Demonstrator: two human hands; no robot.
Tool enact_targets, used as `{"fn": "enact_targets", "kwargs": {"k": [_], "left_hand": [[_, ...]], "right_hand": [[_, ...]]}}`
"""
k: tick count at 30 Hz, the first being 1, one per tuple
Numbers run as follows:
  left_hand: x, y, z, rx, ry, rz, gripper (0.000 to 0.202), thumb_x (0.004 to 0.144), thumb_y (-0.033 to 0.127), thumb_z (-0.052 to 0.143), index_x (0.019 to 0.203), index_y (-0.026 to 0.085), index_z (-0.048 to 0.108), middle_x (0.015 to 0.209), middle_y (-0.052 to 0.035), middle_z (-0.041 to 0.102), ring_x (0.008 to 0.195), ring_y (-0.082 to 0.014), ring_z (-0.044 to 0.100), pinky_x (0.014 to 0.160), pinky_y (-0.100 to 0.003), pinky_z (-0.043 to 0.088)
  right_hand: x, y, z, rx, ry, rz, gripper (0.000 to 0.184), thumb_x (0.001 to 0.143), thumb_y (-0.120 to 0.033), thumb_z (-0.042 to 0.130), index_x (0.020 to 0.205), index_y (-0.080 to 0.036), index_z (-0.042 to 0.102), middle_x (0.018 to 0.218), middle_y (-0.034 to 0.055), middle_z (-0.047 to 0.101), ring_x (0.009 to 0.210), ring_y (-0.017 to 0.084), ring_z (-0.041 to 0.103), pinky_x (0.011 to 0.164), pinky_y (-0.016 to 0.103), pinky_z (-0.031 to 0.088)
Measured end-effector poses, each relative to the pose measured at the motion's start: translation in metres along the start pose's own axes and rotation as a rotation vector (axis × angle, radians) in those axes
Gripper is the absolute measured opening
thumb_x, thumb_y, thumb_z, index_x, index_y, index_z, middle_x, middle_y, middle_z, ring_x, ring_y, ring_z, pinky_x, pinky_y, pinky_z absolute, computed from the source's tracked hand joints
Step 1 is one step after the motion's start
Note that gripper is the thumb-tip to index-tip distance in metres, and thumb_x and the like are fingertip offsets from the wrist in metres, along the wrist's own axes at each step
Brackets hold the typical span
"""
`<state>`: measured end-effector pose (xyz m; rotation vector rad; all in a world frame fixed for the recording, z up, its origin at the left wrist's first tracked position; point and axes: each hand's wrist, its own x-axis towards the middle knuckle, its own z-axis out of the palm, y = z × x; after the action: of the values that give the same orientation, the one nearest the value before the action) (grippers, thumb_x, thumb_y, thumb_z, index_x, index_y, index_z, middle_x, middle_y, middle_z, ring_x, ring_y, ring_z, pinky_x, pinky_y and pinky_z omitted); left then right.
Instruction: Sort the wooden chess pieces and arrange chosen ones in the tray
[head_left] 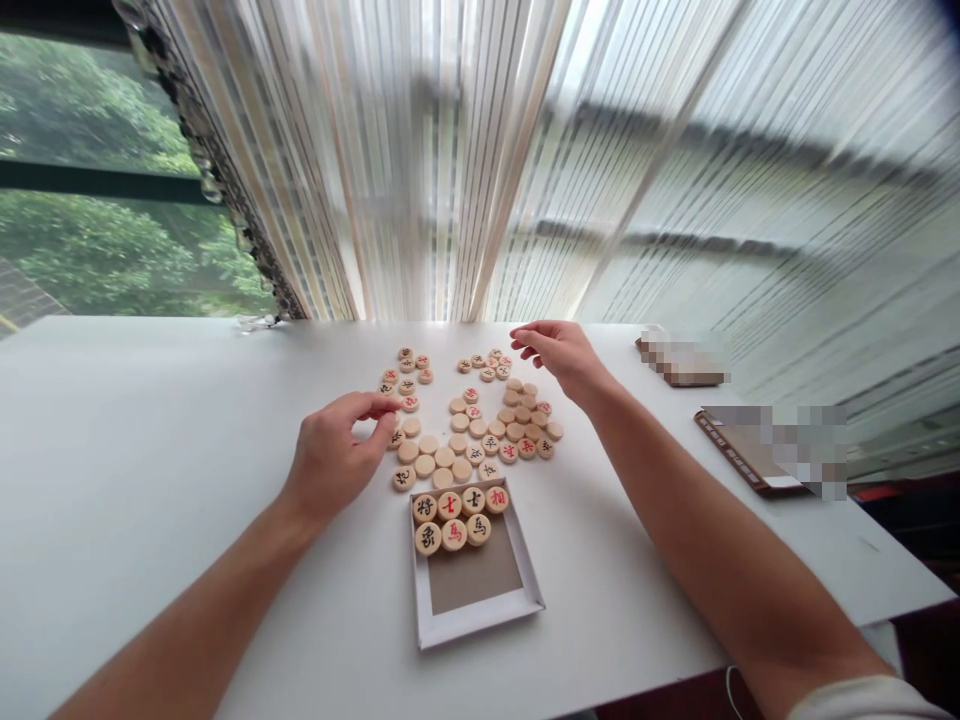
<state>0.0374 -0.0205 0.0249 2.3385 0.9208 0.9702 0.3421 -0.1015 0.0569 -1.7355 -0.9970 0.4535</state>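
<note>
Round wooden Chinese chess pieces (444, 457) lie in loose groups on the white table, some face down and some showing red or black characters. My left hand (337, 445) is at the left edge of the group, thumb and index tips drawn together beside a red-marked piece (409, 403); whatever is between them is hidden. Above the far right pieces (503, 372), my right hand (559, 352) hovers with slightly curled fingers apart and nothing visible in them. Nearest me, a shallow white box tray (480, 627) holds two rows of pieces (454, 535), face up, at its far end.
On the right of the table (637, 600) lie a brown-edged box part (731, 455) and, farther back, another flat box-like item (679, 375), both partly blurred out. A striped string curtain (465, 180) and a window stand behind the table's far edge.
</note>
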Motion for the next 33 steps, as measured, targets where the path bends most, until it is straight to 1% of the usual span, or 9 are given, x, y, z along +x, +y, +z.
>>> {"fn": "enact_targets", "kwargs": {"k": [2, 6, 10, 13, 15, 19, 23, 30, 33], "left_hand": [[0.000, -0.002, 0.000, 0.011, 0.008, -0.013, 0.024, 0.090, 0.033, 0.063, 0.100, 0.020, 0.081, 0.100, -0.0056, 0.083, 0.094, -0.0240, 0.076, 0.060, -0.025, 0.055], [0.001, -0.006, 0.001, 0.015, 0.019, -0.045, 0.023, 0.089, 0.032, 0.064, 0.099, 0.021, 0.081, 0.099, -0.0043, 0.083, 0.093, -0.0236, 0.075, 0.061, -0.025, 0.054], [-0.001, -0.008, 0.003, 0.000, 0.004, -0.075, 0.020, 0.088, 0.031, 0.065, 0.096, 0.022, 0.081, 0.097, -0.0034, 0.082, 0.091, -0.0232, 0.075, 0.059, -0.026, 0.053], [-0.003, -0.008, 0.006, -0.023, -0.013, -0.086, 0.018, 0.089, 0.033, 0.066, 0.094, 0.023, 0.081, 0.100, -0.0035, 0.081, 0.090, -0.0228, 0.074, 0.059, -0.026, 0.053], [-0.005, -0.009, 0.008, -0.047, -0.019, -0.091, 0.018, 0.090, 0.033, 0.066, 0.095, 0.023, 0.080, 0.102, -0.0038, 0.080, 0.090, -0.0223, 0.073, 0.065, -0.027, 0.056], [-0.005, -0.014, 0.010, -0.109, -0.014, -0.116, 0.020, 0.090, 0.033, 0.066, 0.100, 0.021, 0.079, 0.106, -0.0054, 0.078, 0.093, -0.0218, 0.074, 0.079, -0.031, 0.061], [-0.003, -0.018, 0.011, -0.164, -0.001, -0.146, 0.020, 0.090, 0.030, 0.066, 0.100, 0.020, 0.079, 0.107, -0.0064, 0.078, 0.095, -0.0222, 0.075, 0.081, -0.031, 0.063], [-0.005, -0.016, 0.013, -0.233, -0.007, -0.167, 0.020, 0.089, 0.030, 0.066, 0.099, 0.018, 0.079, 0.103, -0.0072, 0.079, 0.096, -0.0233, 0.077, 0.084, -0.034, 0.066], [-0.004, -0.016, 0.013, -0.245, 0.002, -0.177, 0.020, 0.089, 0.029, 0.066, 0.100, 0.018, 0.079, 0.105, -0.0075, 0.080, 0.096, -0.0237, 0.077, 0.085, -0.035, 0.067]], "right_hand": [[0.000, -0.005, 0.003, -0.013, -0.067, -0.006, 0.022, 0.089, -0.028, 0.066, 0.096, -0.011, 0.078, 0.094, 0.0126, 0.078, 0.071, 0.014, 0.065, 0.060, 0.025, 0.047], [-0.009, -0.016, 0.002, -0.104, -0.269, -0.018, 0.020, 0.088, -0.032, 0.073, 0.094, -0.014, 0.081, 0.085, 0.0095, 0.078, 0.071, 0.016, 0.066, 0.055, 0.026, 0.045], [-0.015, -0.016, 0.000, -0.233, -0.384, -0.047, 0.023, 0.091, -0.036, 0.073, 0.099, -0.017, 0.082, 0.088, 0.0089, 0.079, 0.070, 0.016, 0.065, 0.056, 0.028, 0.045], [-0.015, -0.014, -0.002, -0.328, -0.440, -0.074, 0.019, 0.089, -0.034, 0.076, 0.097, -0.019, 0.083, 0.093, 0.0083, 0.080, 0.079, 0.019, 0.069, 0.066, 0.030, 0.051], [-0.015, -0.015, -0.005, -0.365, -0.465, -0.090, 0.018, 0.088, -0.034, 0.078, 0.096, -0.020, 0.083, 0.096, 0.0080, 0.081, 0.084, 0.021, 0.070, 0.070, 0.031, 0.052], [-0.016, -0.021, -0.015, -0.446, -0.483, -0.128, 0.025, 0.092, -0.041, 0.072, 0.102, -0.020, 0.083, 0.098, 0.0085, 0.081, 0.085, 0.022, 0.072, 0.070, 0.032, 0.053], [-0.020, -0.028, -0.018, -0.516, -0.520, -0.145, 0.034, 0.095, -0.046, 0.066, 0.107, -0.019, 0.082, 0.098, 0.0096, 0.080, 0.084, 0.022, 0.072, 0.067, 0.032, 0.053], [-0.028, -0.030, -0.008, -0.595, -0.679, -0.158, 0.033, 0.097, -0.043, 0.064, 0.114, -0.021, 0.081, 0.108, 0.0094, 0.081, 0.092, 0.024, 0.074, 0.075, 0.034, 0.055], [-0.029, -0.029, -0.008, -0.641, -0.712, -0.155, 0.033, 0.097, -0.042, 0.064, 0.117, -0.021, 0.081, 0.108, 0.0093, 0.081, 0.092, 0.025, 0.074, 0.076, 0.034, 0.055]]}}
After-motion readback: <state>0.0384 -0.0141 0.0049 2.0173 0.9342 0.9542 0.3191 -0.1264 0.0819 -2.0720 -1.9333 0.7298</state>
